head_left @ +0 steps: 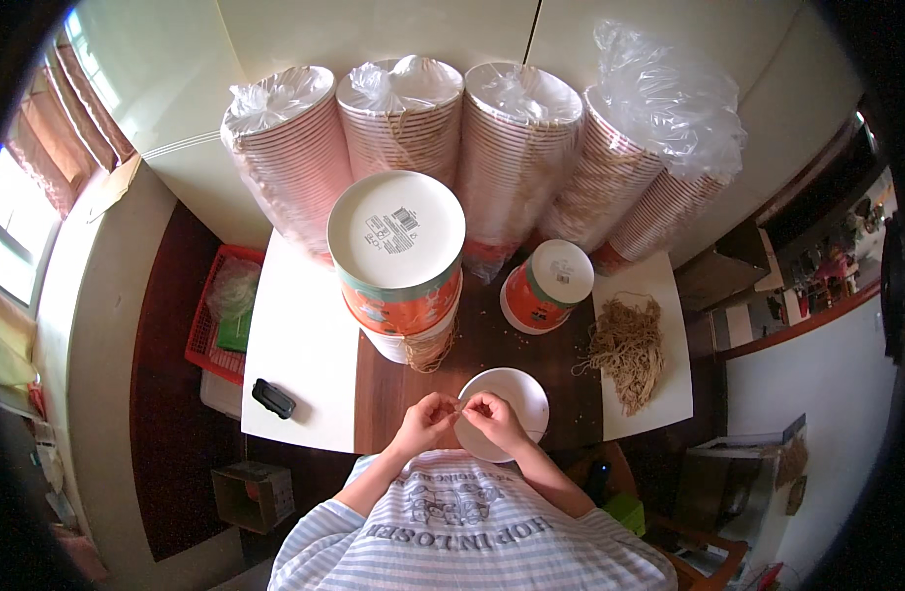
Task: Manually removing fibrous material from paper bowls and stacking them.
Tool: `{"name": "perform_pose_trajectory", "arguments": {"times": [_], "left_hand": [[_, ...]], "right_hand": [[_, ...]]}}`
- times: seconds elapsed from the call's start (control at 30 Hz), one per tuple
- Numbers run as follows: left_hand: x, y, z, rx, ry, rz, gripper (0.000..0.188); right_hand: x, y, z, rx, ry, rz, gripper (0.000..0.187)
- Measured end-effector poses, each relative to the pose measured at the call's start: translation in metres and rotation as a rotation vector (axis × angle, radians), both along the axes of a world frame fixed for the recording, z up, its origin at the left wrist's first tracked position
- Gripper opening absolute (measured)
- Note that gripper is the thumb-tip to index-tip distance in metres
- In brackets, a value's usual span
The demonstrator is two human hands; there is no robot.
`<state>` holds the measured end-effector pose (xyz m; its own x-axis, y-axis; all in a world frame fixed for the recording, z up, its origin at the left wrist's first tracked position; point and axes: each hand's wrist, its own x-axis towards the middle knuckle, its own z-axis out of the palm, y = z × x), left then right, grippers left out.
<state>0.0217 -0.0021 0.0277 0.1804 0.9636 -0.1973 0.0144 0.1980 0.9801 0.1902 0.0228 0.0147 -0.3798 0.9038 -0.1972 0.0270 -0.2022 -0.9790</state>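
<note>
My left hand [430,420] and my right hand [495,418] meet fingertip to fingertip, both closed in a pinch on what looks like a thin piece of twine, mostly hidden by the fingers. Below them is a white paper tub [519,392], its open mouth facing up, close to my body. A thin strand shows by its right rim. Just beyond my hands, a stack of upside-down tubs [397,295] has an orange and green top one and loose twine hanging at its lower right. A smaller upturned orange tub [536,298] stands farther right, beside a tangled bundle of tan twine [627,350].
Several tall stacks of paper tubs [403,133] in clear plastic line the back of the table [300,335]. A black plastic tray [273,398] lies at the left. Past the left edge sits a red basket [204,305]; a cardboard box [730,266] stands right.
</note>
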Motion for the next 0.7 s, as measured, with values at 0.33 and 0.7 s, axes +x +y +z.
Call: {"name": "perform_pose_trajectory", "arguments": {"times": [0.33, 0.7], "left_hand": [[-0.004, -0.001, 0.019, 0.183, 0.253, -0.012, 0.023], [-0.005, -0.001, 0.024, 0.157, 0.274, 0.016, 0.019]], "right_hand": [[0.005, 0.003, 0.014, 0.17, -0.05, 0.142, 0.007], [0.003, 0.001, 0.016, 0.222, -0.133, 0.122, 0.007]]}}
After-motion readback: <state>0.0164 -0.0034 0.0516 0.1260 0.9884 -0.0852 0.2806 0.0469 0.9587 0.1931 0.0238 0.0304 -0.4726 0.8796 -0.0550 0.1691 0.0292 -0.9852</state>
